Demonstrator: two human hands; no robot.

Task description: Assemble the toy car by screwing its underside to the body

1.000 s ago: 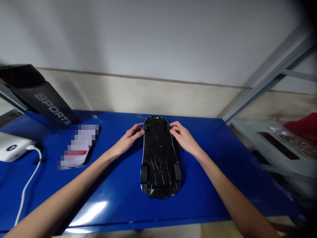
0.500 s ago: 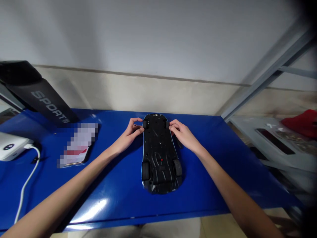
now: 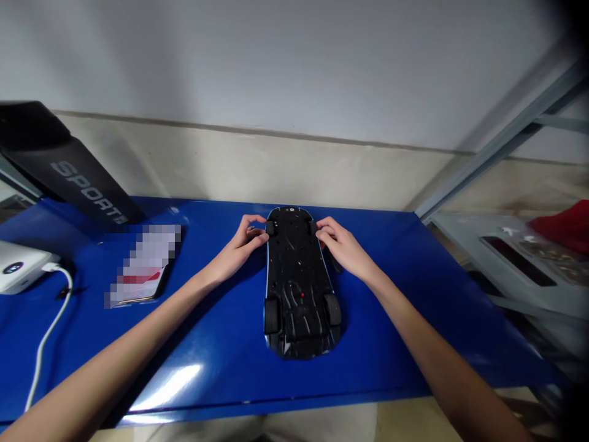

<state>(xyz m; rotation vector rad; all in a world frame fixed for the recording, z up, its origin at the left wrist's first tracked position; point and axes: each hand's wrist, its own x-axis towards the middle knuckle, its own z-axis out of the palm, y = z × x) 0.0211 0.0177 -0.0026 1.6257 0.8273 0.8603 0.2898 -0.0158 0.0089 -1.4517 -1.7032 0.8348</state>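
Note:
A toy car (image 3: 299, 276) lies upside down on the blue table (image 3: 386, 344), its black underside and wheels facing up and a thin blue edge showing along its sides. At the far left wheel, my left hand (image 3: 242, 242) grips the car with bent thumb and fingers. My right hand (image 3: 338, 242) closes in the same way on the far right wheel, with some of its fingertips hidden behind the car's side. A small red spot sits in the middle of the underside.
Left of the car lies a phone (image 3: 150, 264) with a blurred screen. Beyond it leans a black box marked SPORT (image 3: 87, 178). A white power bank (image 3: 23, 267) has a white cable (image 3: 46, 344) plugged in. A grey rack (image 3: 488, 153) stands at right, with a red item (image 3: 564, 227) on it.
Both hands keep the same hold on the car's far wheels. The view has shifted slightly; the car itself shows no clear movement.

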